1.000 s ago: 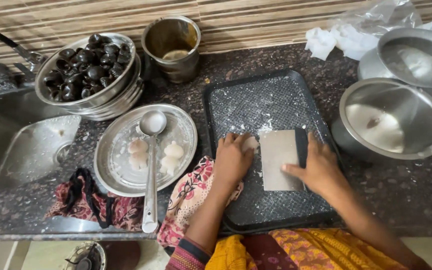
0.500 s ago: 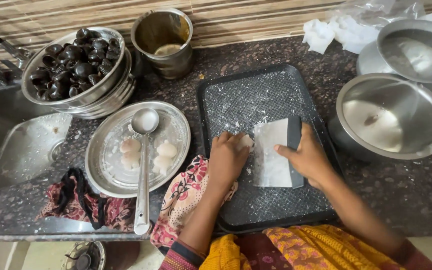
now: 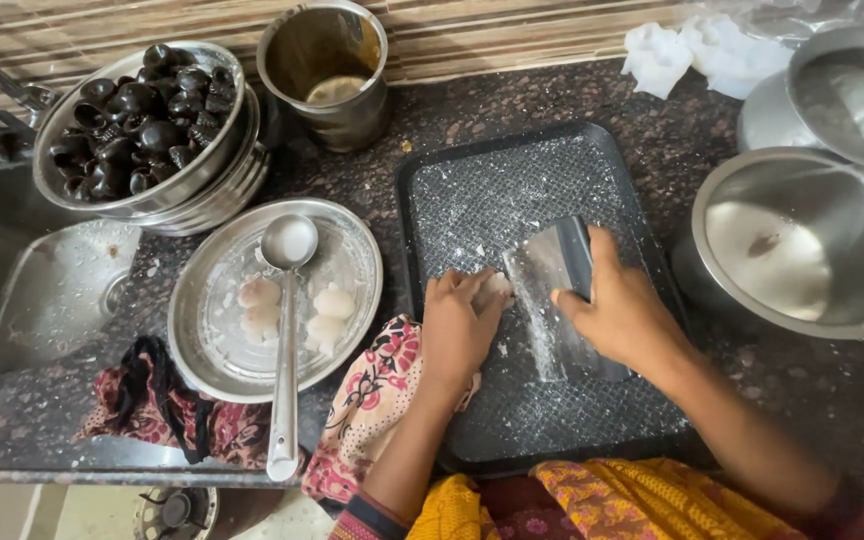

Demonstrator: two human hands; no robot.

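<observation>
Both hands are down on the dark tray (image 3: 472, 180), which sits on the speckled tabletop (image 3: 752, 390). The right hand (image 3: 624, 312) is closed over a flat metal scraper (image 3: 554, 262), blade tilted with its edge on the floury tray surface, thumb along the near side. Just left of it, the left hand (image 3: 457, 325) is curled, fingertips pressing a small pale lump of dough (image 3: 497, 287) that lies right against the scraper's edge. Under the left wrist there's a patterned pink cloth (image 3: 367, 410). Further left of that hand, a steel plate (image 3: 222, 340) carries a few white dough pieces (image 3: 332, 302) and a long ladle (image 3: 285, 330) laid across it. Beyond the plate, a bowl of dark round balls (image 3: 142, 110), and a steel cup (image 3: 327, 75) beside it. To the right of the right hand, a big steel pot (image 3: 802, 240).
</observation>
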